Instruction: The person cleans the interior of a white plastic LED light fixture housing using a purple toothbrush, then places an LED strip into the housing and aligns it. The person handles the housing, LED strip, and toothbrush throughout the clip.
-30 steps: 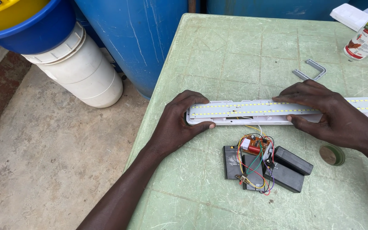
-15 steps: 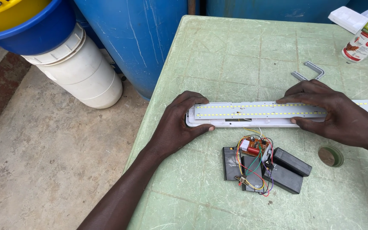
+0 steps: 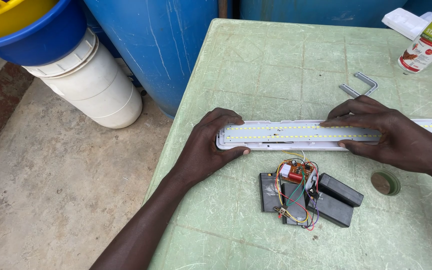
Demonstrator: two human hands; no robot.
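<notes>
A long white LED light bar (image 3: pixel 286 134) with two rows of small yellow diodes lies flat across the pale green table (image 3: pixel 276 65). My left hand (image 3: pixel 207 147) wraps its left end, thumb in front and fingers behind. My right hand (image 3: pixel 386 134) grips the bar right of its middle, fingers over the far edge and thumb on the near edge. Just in front of the bar sit a small brown circuit board (image 3: pixel 296 172) with coloured wires and black rectangular batteries (image 3: pixel 333 197), wired to the bar.
A bent grey metal bracket (image 3: pixel 358 84) lies behind the bar. A white bottle with a red and green label (image 3: pixel 428 42) stands at the far right, a round hole (image 3: pixel 385 182) is in the tabletop. Blue barrels (image 3: pixel 161 45) and a white bucket (image 3: pixel 96 90) stand left.
The view has shifted slightly. Both hands stay on the light bar, which has barely moved; my right hand has slid a little along it.
</notes>
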